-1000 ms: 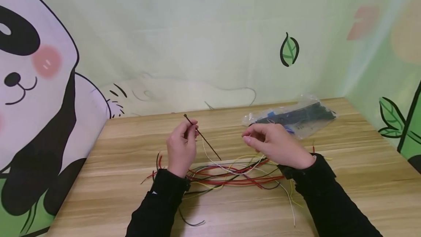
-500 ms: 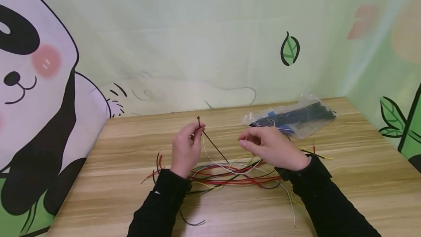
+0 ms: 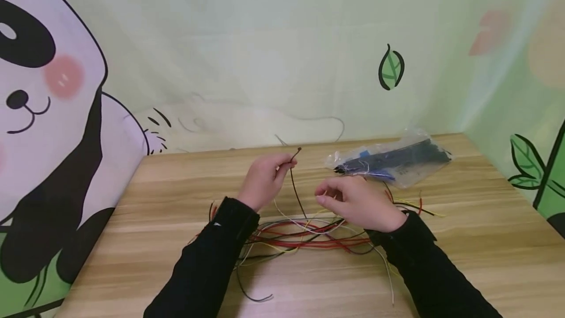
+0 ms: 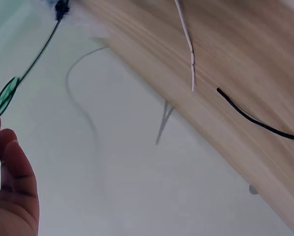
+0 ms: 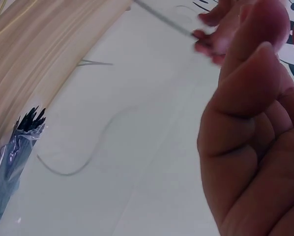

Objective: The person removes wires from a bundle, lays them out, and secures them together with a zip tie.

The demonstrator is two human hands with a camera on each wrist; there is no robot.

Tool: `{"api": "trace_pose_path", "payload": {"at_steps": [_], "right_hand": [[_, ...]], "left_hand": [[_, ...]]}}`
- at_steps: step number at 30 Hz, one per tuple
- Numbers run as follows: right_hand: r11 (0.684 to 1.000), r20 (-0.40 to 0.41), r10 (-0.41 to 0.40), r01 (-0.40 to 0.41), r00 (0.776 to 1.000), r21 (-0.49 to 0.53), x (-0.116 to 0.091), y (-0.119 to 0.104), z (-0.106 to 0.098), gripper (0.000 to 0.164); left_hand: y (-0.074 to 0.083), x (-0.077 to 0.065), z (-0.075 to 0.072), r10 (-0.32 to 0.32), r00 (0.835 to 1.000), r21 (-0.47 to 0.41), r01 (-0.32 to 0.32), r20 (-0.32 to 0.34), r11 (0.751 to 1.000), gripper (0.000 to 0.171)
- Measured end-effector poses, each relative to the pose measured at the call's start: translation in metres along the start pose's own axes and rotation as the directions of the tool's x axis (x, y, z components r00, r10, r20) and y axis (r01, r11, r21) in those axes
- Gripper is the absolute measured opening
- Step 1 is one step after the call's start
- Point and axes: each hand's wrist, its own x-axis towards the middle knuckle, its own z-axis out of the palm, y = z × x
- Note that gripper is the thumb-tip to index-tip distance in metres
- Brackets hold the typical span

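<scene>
My left hand [image 3: 267, 178] pinches a thin black cable tie [image 3: 295, 189] near its head, above the table. The strip bends below the fingertips and hangs down toward a bundle of loose wires [image 3: 318, 245] in red, black, yellow and white. My right hand [image 3: 359, 204] hovers over the bundle's right part, its fingers loosely bent and thumb near the forefinger. In the right wrist view I see nothing between the right fingers [image 5: 245, 88]. The cable tie [image 5: 166, 19] also shows there, blurred, at the left hand. Both forearms cover parts of the wires.
A clear plastic bag [image 3: 412, 173] of black cable ties lies at the back right of the wooden table [image 3: 176, 180]. A curved black wire end [image 3: 256, 299] lies in front of the bundle. Behind stands a wall covering [image 3: 212, 63] with a printed panda and leaves.
My left hand has moved right and slightly up with the cable tie, whose head now tips right and whose strip has bent. The right hand has drifted slightly left and down.
</scene>
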Motion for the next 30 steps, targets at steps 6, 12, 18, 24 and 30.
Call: {"api": "trace_pose_path", "payload": {"at_steps": [6, 12, 18, 24, 30], "right_hand": [[1.000, 0.026, -0.022, 0.021, 0.999, 0.023, -0.001, 0.001, 0.001, 0.016], [0.999, 0.051, -0.041, 0.042, 0.998, -0.018, 0.000, 0.006, 0.001, 0.011], [0.998, 0.080, -0.053, 0.055, 0.995, -0.020, 0.001, 0.007, 0.005, 0.014], [0.998, 0.095, -0.046, 0.049, 0.994, -0.028, 0.000, 0.004, 0.004, 0.014], [0.997, 0.123, -0.044, 0.051, 0.991, -0.060, 0.001, 0.002, 0.006, 0.015]], "left_hand": [[-0.005, 0.017, 0.017, 0.030, 0.989, 0.002, -0.030, 0.142, 1.000, 0.012], [-0.005, 0.020, 0.037, 0.025, 0.987, -0.009, -0.024, 0.158, 1.000, 0.010], [-0.002, 0.006, 0.044, -0.008, 0.977, 0.000, 0.008, 0.213, 1.000, 0.010], [-0.002, -0.009, 0.041, -0.035, 0.977, 0.010, 0.034, 0.212, 0.999, 0.009], [0.003, -0.010, 0.029, -0.031, 0.993, 0.014, 0.030, 0.115, 0.999, 0.011]]}}
